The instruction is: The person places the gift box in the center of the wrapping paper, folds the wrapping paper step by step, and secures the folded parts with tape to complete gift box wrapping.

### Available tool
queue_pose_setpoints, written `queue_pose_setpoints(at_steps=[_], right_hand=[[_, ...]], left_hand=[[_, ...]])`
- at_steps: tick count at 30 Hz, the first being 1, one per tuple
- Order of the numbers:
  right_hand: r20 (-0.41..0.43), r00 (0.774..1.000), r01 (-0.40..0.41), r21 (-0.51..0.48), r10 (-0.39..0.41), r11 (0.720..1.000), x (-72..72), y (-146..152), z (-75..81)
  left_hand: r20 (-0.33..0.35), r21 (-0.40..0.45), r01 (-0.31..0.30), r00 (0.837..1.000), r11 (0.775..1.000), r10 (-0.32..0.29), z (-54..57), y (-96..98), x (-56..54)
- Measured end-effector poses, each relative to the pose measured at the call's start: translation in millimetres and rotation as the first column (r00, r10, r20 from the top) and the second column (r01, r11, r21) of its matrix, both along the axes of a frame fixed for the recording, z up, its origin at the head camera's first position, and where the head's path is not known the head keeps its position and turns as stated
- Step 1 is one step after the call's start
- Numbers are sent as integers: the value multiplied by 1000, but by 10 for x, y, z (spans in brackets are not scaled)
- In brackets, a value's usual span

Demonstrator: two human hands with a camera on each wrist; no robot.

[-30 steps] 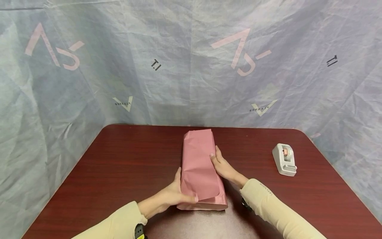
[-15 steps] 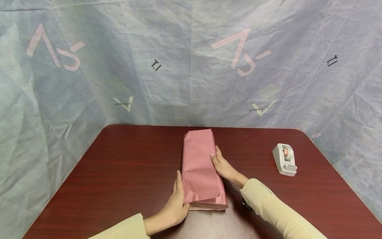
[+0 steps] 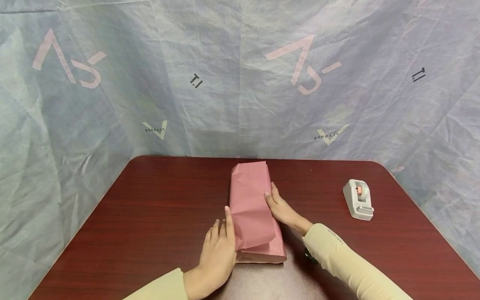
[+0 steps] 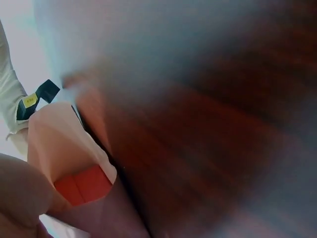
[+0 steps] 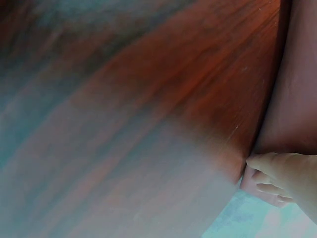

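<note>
A pink paper package (image 3: pixel 250 187) lies lengthwise on the dark red table, its folded-over top sheet lifting at the near end. My left hand (image 3: pixel 217 256) lies along its near left side, fingers extended and the forefinger against the paper's edge. On the package's right side rests my right hand (image 3: pixel 283 210), thumb over the top edge and fingers along the side. In the left wrist view the paper's near end (image 4: pixel 69 139) gapes, with a red block-like thing (image 4: pixel 83 186) showing inside. The right wrist view has my right hand (image 5: pixel 290 176) touching the pink paper.
A white tape dispenser (image 3: pixel 358 200) stands on the right part of the table (image 3: pixel 168 200). A printed grey-blue cloth (image 3: pixel 225 83) hangs behind the table and at both sides.
My left hand has turned from having its thumb over the near end to lying along the left side with fingers extended. The paper's near flap lifts more. My right hand stays in place.
</note>
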State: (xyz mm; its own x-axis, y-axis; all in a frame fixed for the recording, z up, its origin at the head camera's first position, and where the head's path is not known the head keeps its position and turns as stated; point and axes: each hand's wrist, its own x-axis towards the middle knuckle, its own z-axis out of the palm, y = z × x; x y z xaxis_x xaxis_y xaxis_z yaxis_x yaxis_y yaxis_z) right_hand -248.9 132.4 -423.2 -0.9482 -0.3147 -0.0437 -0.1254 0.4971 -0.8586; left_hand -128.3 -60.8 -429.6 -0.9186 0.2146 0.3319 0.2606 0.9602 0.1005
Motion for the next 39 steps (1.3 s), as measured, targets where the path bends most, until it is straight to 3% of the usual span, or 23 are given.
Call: queue_pose_setpoints(at_steps=[3, 7, 9, 11, 13, 15, 16, 18, 21, 22, 23, 26, 29, 35, 37, 39], right_hand=[[2, 1000, -2, 2, 2, 1000, -1, 1, 0], [-2, 1000, -1, 5, 1, 1000, -13, -4, 0], [-6, 1000, -1, 6, 2, 1000, -17, -3, -4], [-4, 1000, -1, 3, 1, 1000, -20, -5, -7], [-1, 1000, -4, -1, 4, 1000, -21, -8, -10], [1, 1000, -8, -9, 8, 1000, -21, -14, -10], [2, 1000, -11, -12, 11, 1000, -22, -17, -11], [-1, 1000, -14, -14, 14, 1000, -22, -23, -10], [-6, 1000, -15, -15, 15, 1000, -24, -22, -12], [-6, 1000, -17, -17, 17, 1000, -26, -17, -15], [-6, 1000, -18, -19, 18, 1000, -29, -10, -19], [4, 1000, -13, -19, 13, 1000, -36, 8, -30], [4, 1000, -7, -19, 7, 1000, -33, 6, -31], [-8, 1000, -10, -42, 9, 999, -14, -12, -22], [-8, 1000, -9, -46, 9, 999, -15, -12, -23], [-16, 1000, -14, -50, 13, 999, -16, -10, -21]], left_hand=[[-80, -77, -17, 997, 997, 11, -10, 18, -1], [-95, -85, -22, 995, 996, 14, -25, 12, 19], [-47, -50, -4, 999, 999, 1, -24, -2, 36], [43, 12, 15, 999, 1000, -16, -3, -24, 53], [154, 113, 38, 987, 993, -55, 38, -55, 67], [275, 249, 39, 955, 968, -109, 99, -88, 71], [338, 334, 30, 929, 942, -149, 135, -108, 66], [446, 494, -13, 862, 869, -240, 221, -145, 34], [550, 659, -143, 761, 738, -344, 300, -183, -97], [569, 688, -187, 739, 701, -361, 305, -188, -162], [578, 707, -221, 728, 672, -369, 299, -188, -233], [578, 741, -286, 731, 607, -361, 229, -159, -440], [559, 769, -298, 743, 566, -368, 157, -110, -571], [496, 841, -286, 745, 459, -446, 119, -53, -629], [488, 847, -287, 753, 448, -441, 123, -54, -645], [498, 836, -294, 760, 463, -418, 127, -55, -686]])
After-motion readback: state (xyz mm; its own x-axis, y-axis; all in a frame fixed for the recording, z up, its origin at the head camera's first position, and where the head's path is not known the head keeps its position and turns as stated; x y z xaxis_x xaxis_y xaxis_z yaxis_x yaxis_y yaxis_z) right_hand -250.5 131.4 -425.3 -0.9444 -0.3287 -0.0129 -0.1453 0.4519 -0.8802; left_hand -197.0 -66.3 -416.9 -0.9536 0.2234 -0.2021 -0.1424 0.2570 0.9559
